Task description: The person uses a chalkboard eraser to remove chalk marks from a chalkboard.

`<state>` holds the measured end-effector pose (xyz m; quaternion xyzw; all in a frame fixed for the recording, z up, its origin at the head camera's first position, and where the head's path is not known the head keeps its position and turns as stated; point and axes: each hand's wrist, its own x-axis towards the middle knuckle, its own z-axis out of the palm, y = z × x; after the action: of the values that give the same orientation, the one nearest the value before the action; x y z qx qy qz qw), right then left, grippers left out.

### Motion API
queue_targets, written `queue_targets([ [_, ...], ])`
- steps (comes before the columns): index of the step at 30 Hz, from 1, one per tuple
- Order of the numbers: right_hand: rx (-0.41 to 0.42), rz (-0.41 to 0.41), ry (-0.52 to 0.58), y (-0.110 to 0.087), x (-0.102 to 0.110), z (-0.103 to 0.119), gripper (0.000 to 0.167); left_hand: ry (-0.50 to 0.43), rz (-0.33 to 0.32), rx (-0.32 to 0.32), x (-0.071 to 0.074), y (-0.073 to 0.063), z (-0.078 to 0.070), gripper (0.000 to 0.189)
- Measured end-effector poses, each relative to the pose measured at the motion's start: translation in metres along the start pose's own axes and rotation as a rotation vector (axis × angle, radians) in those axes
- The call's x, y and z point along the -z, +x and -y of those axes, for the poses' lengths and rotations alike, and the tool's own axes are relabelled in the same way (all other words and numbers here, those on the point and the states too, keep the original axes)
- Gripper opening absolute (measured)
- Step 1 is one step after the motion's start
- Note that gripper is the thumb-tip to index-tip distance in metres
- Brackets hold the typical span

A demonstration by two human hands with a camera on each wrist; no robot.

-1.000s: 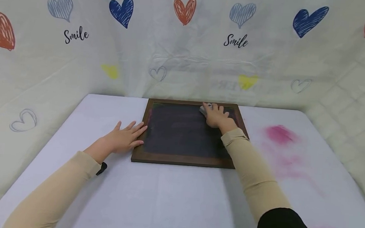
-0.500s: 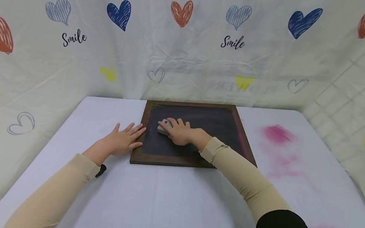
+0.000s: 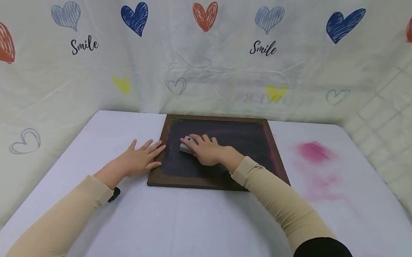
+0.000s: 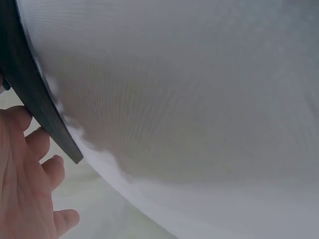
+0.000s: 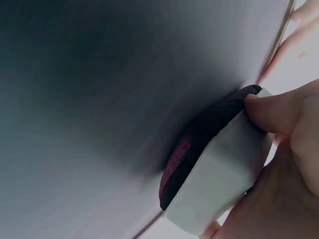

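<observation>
A small chalkboard [image 3: 243, 137] in a dark wooden frame lies flat near the back of the table. My right hand [image 3: 209, 151] grips a pale grey chalkboard eraser [image 3: 187, 147] on the left half of the black surface. In the right wrist view the eraser [image 5: 214, 174] has a dark felt pad with a pink chalk stain, set against the board, and the thumb lies on its edge. My left hand [image 3: 136, 159] has its fingers spread, the fingertips resting on the left side of the frame; the left wrist view shows them touching the frame's edge [image 4: 40, 104].
A white cloth covers the table [image 3: 183, 231]. Pink smudges [image 3: 314, 152] mark the cloth to the right of the board. Behind stands a pale curtain [image 3: 226, 57] printed with hearts and "Smile" lettering.
The right hand has carried the eraser from the board's upper right to its left half, then shifted only slightly. My left hand stays at the frame's left edge.
</observation>
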<state>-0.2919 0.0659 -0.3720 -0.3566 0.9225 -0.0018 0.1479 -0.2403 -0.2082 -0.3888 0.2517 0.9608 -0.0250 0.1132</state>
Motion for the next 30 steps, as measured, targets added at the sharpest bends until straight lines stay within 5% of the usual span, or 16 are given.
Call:
queue_targets([
  [10, -0.303, -0.045, 0.116, -0.020, 0.010, -0.098, 0.063, 0.014, -0.006, -0.010, -0.005, 0.002, 0.001, 0.069],
  [16, -0.466, -0.056, 0.168, -0.036, 0.013, -0.130, 0.063, 0.024, -0.013, -0.001, -0.006, 0.001, 0.002, 0.069],
  [23, -0.476, -0.087, 0.216, -0.021, 0.012, -0.111, 0.065, 0.022, -0.002, 0.006, -0.004, -0.001, 0.002, 0.069],
  [30, -0.236, -0.058, 0.098, 0.001, 0.005, -0.050, 0.063, 0.022, -0.008, -0.001, -0.005, 0.000, 0.002, 0.069],
])
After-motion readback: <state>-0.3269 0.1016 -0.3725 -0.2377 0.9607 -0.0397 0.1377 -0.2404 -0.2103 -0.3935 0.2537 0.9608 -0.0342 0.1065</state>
